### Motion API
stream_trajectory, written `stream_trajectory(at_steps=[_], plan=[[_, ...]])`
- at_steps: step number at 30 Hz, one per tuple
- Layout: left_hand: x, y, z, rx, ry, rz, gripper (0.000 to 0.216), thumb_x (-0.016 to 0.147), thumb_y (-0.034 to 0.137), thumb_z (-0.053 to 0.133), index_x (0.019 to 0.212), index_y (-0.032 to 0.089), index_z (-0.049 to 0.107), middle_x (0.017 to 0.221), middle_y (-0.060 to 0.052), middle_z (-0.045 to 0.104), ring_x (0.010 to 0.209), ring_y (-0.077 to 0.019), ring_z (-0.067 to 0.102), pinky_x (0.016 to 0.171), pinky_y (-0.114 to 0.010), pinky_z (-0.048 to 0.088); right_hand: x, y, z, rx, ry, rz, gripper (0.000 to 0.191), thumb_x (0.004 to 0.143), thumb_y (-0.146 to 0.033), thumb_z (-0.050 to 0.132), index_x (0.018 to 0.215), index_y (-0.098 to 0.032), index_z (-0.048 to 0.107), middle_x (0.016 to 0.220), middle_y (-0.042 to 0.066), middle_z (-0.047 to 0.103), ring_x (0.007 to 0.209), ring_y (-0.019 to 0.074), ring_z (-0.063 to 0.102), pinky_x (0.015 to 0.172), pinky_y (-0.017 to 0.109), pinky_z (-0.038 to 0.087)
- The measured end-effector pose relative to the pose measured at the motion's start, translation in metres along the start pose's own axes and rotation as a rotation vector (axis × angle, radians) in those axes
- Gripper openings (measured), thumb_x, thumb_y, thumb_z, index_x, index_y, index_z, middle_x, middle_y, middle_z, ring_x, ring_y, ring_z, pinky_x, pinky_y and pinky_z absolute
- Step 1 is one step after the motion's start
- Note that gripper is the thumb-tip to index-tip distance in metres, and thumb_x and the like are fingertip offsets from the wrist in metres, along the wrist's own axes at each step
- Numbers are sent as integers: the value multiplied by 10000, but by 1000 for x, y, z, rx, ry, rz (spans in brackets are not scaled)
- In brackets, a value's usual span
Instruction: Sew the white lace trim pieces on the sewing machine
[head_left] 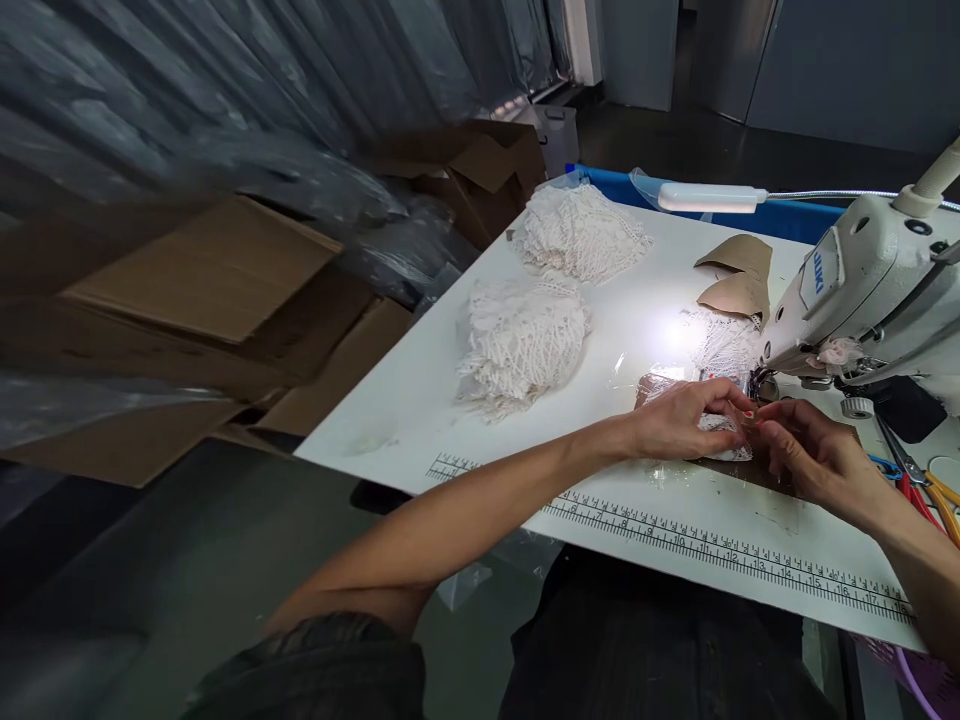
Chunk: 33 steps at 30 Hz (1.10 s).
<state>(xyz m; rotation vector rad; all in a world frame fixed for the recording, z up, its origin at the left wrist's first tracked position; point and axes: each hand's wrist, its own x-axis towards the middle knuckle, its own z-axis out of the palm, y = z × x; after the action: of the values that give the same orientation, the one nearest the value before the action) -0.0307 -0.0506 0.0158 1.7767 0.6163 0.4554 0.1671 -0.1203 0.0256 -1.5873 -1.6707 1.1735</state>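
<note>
White lace [727,338] lies right at the needle end of your sewing machine [862,250], on the right of the table, and it spreads towards the far side under a bright pool of light. Your left hand [679,420] is bent over the near part of it, fingertips down by the presser foot; whether they pinch the lace or only press on it, you can't tell from here. In from the right comes your right hand [821,455], thumb and forefinger curled close to the left fingertips, and again the grip is too hidden to call. A small red spot shows between the two hands, too tiny to name. Just beyond the lace, brown pieces [750,258] sit curled. Out to the left, two lace piles, the nearer one [525,345] and the farther one [583,232], rest on the white table [390,420]. Your left forearm crosses the ruler markings [675,535] along the near edge. Far right, near your right wrist: orange-handled scissors [942,500]. Off left, beyond the table, an open cardboard box [210,260].
</note>
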Motion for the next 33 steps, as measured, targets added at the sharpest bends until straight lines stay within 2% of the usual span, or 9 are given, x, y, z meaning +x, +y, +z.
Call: stream_trajectory(at_steps=[4, 8, 12, 16, 23, 25, 27, 29, 33], plan=[[0, -1, 0, -30, -22, -6, 319, 837, 229, 667, 1108, 151, 518, 961, -56, 709, 969, -188, 665, 931, -388, 466, 2, 2, 3, 16, -19, 40, 622, 729, -727, 618, 978, -159, 568, 639, 6, 527, 553, 117, 475, 467, 233, 369], [0, -1, 1, -31, 0, 9, 329, 840, 269, 674, 1104, 147, 520, 944, -56, 708, 1004, -194, 656, 984, -406, 441, 4, 6, 11, 63, 24, -13, 514, 793, -676, 590, 864, -168, 562, 588, -19, 466, 515, 90, 399, 447, 212, 319], [0, -1, 0, -52, 5, -11, 332, 833, 265, 680, 1106, 144, 534, 973, -69, 694, 1013, -198, 648, 959, -404, 458, 1, 8, 21, 126, 135, -103, 404, 871, -582, 550, 870, -178, 543, 589, -19, 487, 492, 90, 426, 428, 207, 341], [2, -5, -2, -182, -48, -52, 317, 797, 265, 712, 1051, 145, 566, 1093, -101, 645, 1049, -205, 623, 904, -367, 490, -1, 2, 35, 116, 280, -256, 287, 927, -460, 516, 844, -185, 523, 691, 14, 567, 493, 87, 462, 441, 217, 391], [-2, 6, -10, -427, -221, 22, 303, 738, 161, 733, 982, 164, 552, 813, 3, 626, 801, -123, 618, 806, -318, 505, -12, -20, 45, -54, 396, -582, 141, 924, -182, 458, 787, -197, 482, 670, -3, 529, 580, 92, 527, 542, 205, 452], [-2, 8, -18, -475, -124, 13, 318, 717, 172, 757, 953, 158, 545, 803, 8, 618, 756, -106, 603, 763, -294, 498, -26, -12, 35, -193, 357, -536, 142, 905, -176, 442, 769, -198, 474, 639, -3, 537, 531, 95, 514, 483, 201, 417], [-1, 6, -25, -478, 78, -15, 301, 729, 205, 759, 934, 144, 547, 841, -10, 614, 773, -103, 597, 764, -285, 490, -43, 2, 19, -321, 199, -355, 201, 908, -221, 432, 709, -204, 455, 509, -37, 464, 400, 84, 425, 382, 201, 325], [1, 1, -27, -423, 213, -81, 319, 740, 229, 764, 961, 129, 557, 868, -31, 617, 805, -117, 607, 790, -300, 490, -57, 13, 2, -347, 100, -225, 233, 931, -343, 453, 751, -207, 515, 505, -34, 489, 384, 90, 421, 358, 205, 324], [5, 1, -13, -268, 186, -212, 372, 729, 271, 786, 992, 127, 565, 882, -56, 657, 850, -167, 643, 832, -358, 497, -55, 13, -15, -299, 222, -123, 368, 846, -551, 586, 904, -187, 599, 508, -20, 511, 422, 119, 487, 378, 220, 401]])
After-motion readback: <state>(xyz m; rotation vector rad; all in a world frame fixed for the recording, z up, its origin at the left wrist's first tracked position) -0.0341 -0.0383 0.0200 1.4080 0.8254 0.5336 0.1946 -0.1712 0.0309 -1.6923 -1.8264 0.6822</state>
